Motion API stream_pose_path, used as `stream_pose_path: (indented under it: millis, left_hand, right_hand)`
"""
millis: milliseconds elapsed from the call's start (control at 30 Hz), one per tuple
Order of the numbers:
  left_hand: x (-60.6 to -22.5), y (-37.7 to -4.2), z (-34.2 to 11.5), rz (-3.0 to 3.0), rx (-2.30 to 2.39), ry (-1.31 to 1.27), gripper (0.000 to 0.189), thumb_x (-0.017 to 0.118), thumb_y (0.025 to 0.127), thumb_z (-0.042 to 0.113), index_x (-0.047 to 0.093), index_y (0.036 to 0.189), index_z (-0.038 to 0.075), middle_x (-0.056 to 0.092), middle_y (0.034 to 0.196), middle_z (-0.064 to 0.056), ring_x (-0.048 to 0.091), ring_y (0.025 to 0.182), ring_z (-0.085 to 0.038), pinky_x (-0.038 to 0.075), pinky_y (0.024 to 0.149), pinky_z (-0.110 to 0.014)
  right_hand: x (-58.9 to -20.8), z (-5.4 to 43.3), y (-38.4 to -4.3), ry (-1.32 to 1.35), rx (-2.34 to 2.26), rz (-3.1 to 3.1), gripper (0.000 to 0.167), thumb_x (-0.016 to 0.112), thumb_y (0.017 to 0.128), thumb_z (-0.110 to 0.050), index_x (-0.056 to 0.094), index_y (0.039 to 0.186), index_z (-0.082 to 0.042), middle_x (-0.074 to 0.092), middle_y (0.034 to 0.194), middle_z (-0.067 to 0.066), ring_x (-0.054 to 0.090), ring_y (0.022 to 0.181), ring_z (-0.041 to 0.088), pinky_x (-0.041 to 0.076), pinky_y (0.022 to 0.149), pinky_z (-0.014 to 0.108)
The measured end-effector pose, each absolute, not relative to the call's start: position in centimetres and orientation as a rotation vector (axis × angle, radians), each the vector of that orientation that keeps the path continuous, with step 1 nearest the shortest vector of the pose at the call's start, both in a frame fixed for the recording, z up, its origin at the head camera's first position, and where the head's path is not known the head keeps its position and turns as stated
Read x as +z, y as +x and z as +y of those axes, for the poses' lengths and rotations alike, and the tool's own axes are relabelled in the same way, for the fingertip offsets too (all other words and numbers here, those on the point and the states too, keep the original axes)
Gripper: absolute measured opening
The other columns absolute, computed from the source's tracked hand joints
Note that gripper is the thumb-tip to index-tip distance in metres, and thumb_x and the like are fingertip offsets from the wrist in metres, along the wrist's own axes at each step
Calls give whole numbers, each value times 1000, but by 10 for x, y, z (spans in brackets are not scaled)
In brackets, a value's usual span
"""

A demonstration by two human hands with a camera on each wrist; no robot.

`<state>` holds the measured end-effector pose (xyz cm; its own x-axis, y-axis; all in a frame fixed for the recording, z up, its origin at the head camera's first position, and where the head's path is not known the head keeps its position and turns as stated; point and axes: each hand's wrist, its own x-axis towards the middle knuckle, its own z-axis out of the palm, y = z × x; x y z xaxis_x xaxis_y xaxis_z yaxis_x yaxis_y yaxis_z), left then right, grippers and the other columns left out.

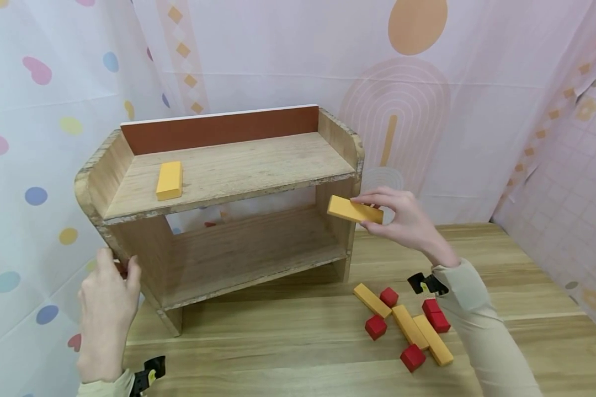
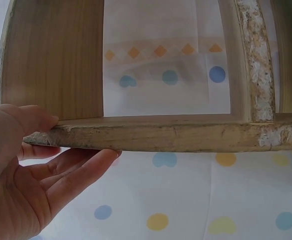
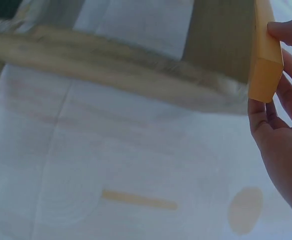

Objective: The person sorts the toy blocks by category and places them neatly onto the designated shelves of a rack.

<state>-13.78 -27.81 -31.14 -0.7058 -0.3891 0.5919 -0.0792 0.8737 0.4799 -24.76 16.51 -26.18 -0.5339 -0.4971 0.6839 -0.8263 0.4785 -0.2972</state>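
Observation:
A small two-tier wooden shelf (image 1: pixel 258 157) with worn edges stands on the table, a brown strip along its back. My left hand (image 1: pixel 106 309) grips the front edge of its left side panel; the left wrist view has the thumb on one face and the fingers (image 2: pixel 81 175) on the other. In front of the right side panel, my right hand (image 1: pixel 397 218) pinches a yellow rectangular block (image 1: pixel 345 209) between thumb and fingers, held in the air. Another yellow block (image 1: pixel 169 181) lies on the upper board, toward the left.
On the table (image 1: pixel 278 353) at the front right lie several yellow blocks (image 1: pixel 409 327) and several red cubes (image 1: pixel 376 327), some touching. The lower board (image 1: pixel 258 251) sits under the upper one. Patterned curtains (image 1: pixel 278 49) hang behind and at both sides.

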Motion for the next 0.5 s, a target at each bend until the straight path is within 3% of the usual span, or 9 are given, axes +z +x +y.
stream_pose_path:
  millis: [500]
  left_hand:
    - [-312, -137, -279, -2310, -560, 315, 26, 49, 95, 14, 43, 106, -9, 59, 87, -37, 58, 63, -50, 46, 49, -53]
  right_hand:
    - [-233, 114, -252, 1184, 927, -2027, 34, 75, 76, -5, 70, 110, -6, 72, 106, 9, 63, 86, 15, 47, 74, 23]
